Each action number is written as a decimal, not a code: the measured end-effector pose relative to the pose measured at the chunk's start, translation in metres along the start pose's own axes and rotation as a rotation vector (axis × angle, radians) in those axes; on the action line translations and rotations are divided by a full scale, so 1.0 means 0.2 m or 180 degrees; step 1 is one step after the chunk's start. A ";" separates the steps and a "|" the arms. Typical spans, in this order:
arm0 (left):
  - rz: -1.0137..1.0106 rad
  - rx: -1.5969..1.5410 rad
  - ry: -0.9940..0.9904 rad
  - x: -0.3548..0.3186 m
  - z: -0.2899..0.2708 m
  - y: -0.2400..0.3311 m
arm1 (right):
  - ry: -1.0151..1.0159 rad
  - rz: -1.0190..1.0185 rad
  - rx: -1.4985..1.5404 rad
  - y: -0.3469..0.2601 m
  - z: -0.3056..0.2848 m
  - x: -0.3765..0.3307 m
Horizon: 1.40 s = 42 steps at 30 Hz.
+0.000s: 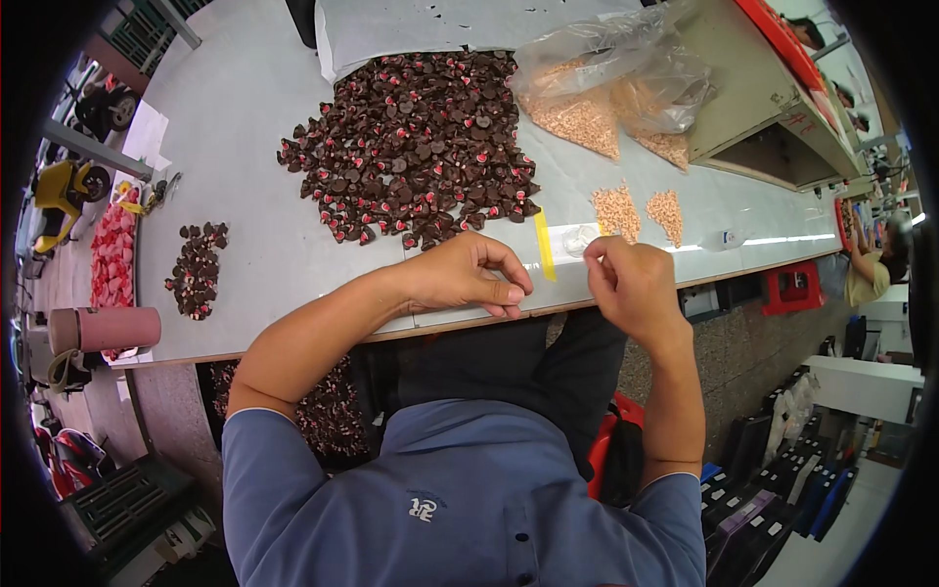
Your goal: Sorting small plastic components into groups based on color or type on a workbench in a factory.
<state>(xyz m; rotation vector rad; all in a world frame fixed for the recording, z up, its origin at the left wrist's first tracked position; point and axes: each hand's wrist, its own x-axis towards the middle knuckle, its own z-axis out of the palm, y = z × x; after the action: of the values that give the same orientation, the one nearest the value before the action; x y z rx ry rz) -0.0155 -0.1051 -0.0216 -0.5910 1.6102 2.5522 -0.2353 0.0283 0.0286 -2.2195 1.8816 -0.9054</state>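
Observation:
Near the front edge of the table, my left hand has its fingers curled toward the thumb. My right hand is closed in a pinch to the right of it. Whatever either hand holds is too small or hidden. Beyond my left hand spreads a large heap of small dark brown pieces, many with red-and-white spots. A yellow tape strip lies on the table between my hands. Just beyond my right hand are a small clear round item and two little piles of beige pieces.
Clear plastic bags of beige pieces stand at the back right, beside a metal box. On the left are a small dark pile, a tray of red pieces and a pink cylindrical container. More dark pieces lie below the table.

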 end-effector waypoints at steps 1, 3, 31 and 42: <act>0.0023 -0.0020 -0.0020 0.00 0.00 0.01 | -0.0030 -0.0033 -0.0343 0.01 -0.02 0.01; 0.0060 -0.0060 -0.0031 0.00 0.00 0.01 | -0.0189 0.0023 -0.0803 0.03 -0.04 0.03; 0.0092 -0.0306 0.0156 0.03 -0.02 0.00 | 0.0169 0.0257 0.0826 -0.12 0.19 -0.05; 0.0097 -0.0267 0.0156 0.03 -0.03 0.00 | 0.0224 0.0145 0.0817 -0.13 0.23 -0.04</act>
<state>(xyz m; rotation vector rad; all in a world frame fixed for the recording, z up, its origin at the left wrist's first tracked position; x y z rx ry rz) -0.0194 -0.1108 -0.0260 -0.6460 1.5447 2.6591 -0.1913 0.0288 -0.0002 -2.0118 1.7232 -1.1580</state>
